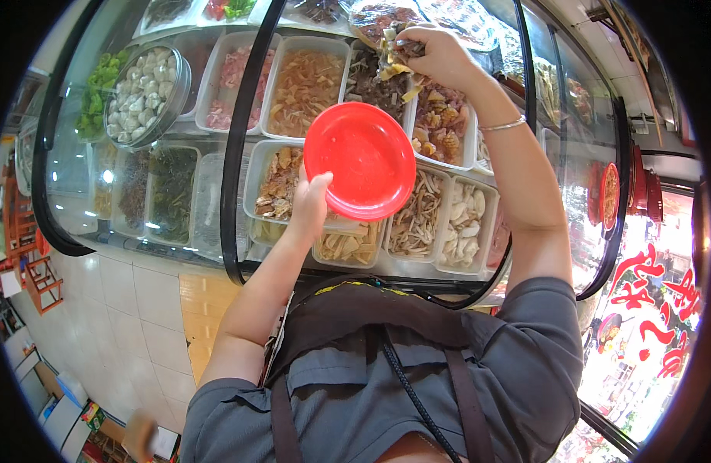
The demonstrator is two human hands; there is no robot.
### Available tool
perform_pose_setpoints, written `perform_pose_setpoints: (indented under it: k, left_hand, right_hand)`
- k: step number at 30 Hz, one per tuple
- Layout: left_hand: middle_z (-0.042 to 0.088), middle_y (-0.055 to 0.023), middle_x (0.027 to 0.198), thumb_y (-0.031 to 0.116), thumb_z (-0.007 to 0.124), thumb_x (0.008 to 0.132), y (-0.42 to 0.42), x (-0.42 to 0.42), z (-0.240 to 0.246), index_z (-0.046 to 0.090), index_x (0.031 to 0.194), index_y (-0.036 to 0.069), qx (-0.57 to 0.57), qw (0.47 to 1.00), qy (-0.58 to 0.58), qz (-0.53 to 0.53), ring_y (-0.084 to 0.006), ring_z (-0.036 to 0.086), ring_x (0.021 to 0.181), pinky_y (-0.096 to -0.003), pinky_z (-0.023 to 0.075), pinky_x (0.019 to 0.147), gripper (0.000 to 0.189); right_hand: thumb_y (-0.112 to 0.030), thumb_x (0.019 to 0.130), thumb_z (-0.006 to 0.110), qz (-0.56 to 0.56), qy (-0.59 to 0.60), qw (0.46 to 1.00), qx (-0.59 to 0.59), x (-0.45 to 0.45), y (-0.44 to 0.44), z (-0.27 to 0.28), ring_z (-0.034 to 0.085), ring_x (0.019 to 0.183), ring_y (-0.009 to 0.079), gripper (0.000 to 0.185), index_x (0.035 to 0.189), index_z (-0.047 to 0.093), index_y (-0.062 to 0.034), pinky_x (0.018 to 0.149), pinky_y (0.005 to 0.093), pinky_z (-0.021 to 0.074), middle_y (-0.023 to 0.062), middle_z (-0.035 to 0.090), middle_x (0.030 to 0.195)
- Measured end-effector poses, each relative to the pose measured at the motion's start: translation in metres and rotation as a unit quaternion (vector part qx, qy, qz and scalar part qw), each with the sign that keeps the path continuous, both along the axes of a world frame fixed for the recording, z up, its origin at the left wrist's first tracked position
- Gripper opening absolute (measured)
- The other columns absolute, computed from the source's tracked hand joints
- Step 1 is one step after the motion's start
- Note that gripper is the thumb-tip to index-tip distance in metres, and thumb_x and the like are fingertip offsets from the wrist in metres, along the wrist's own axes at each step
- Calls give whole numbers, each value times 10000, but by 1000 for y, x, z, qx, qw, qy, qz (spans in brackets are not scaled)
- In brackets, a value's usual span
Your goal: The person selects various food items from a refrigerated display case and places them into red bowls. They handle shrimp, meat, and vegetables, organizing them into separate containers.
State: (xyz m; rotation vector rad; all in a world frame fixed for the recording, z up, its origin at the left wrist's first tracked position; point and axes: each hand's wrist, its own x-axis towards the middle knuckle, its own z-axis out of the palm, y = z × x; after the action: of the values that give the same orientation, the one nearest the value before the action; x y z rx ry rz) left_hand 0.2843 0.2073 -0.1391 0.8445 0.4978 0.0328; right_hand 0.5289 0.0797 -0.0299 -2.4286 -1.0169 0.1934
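Note:
My left hand [312,199] grips the near left rim of a red plastic plate [361,159], which bears only a few small drops or specks. Up and to the right, my right hand [428,55] is closed on a clump of pale yellow and dark food pieces [396,61]. The clump hangs over a tub of dark sliced food [376,78]. Right of the plate stands a tub of scored, curled meat pieces [445,130]. Tubs of sliced mushrooms [416,214] and pale strips [349,246] lie partly under the plate or just below it.
Black frame bars [248,116] and curved glass enclose the display case. A round metal bowl of whitish balls [141,95] stands left, beside leafy greens [95,98]. Plastic-wrapped food [460,23] lies at the back. A tub of white pieces [465,226] sits near the front edge.

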Motion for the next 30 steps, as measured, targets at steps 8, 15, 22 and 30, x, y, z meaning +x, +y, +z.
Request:
perform_pose_setpoints:
  k: [8, 15, 22, 30]
  left_hand:
    - [384, -131, 1254, 73, 389, 862, -7, 41, 15, 198, 1324, 79, -56, 998, -20, 0, -222, 420, 1136, -346, 372, 938, 499]
    - [392, -137, 1239, 9, 354, 818, -9, 29, 17, 234, 1297, 69, -101, 988, -108, 37, -223, 446, 1102, -355, 396, 914, 497]
    - [462, -129, 1168, 32, 390, 802, -1, 14, -13, 335, 1224, 22, -116, 988, -68, 70, -219, 495, 1036, -339, 410, 883, 426]
    - [374, -131, 1255, 9, 394, 774, 11, -15, -13, 232, 1309, 50, -37, 991, -65, 107, -228, 411, 1126, -349, 349, 940, 561]
  right_hand:
    - [94, 689, 525, 155, 133, 979, 20, -51, 2, 53, 554, 688, 88, 233, 891, 562, -15, 528, 201, 467, 50, 566, 889]
    - [-55, 636, 639, 276, -53, 957, -72, -52, -12, -9, 464, 1099, 278, 305, 939, 626, -89, 881, 339, 406, 120, 501, 1176]
    - [-87, 679, 590, 228, 111, 965, -70, -54, -21, -5, 571, 762, 251, 180, 842, 619, -16, 709, 333, 452, 126, 592, 784]
    - [-99, 701, 594, 61, 64, 994, -62, -9, 0, -53, 592, 745, 213, 213, 898, 619, -21, 672, 294, 474, 104, 622, 803]
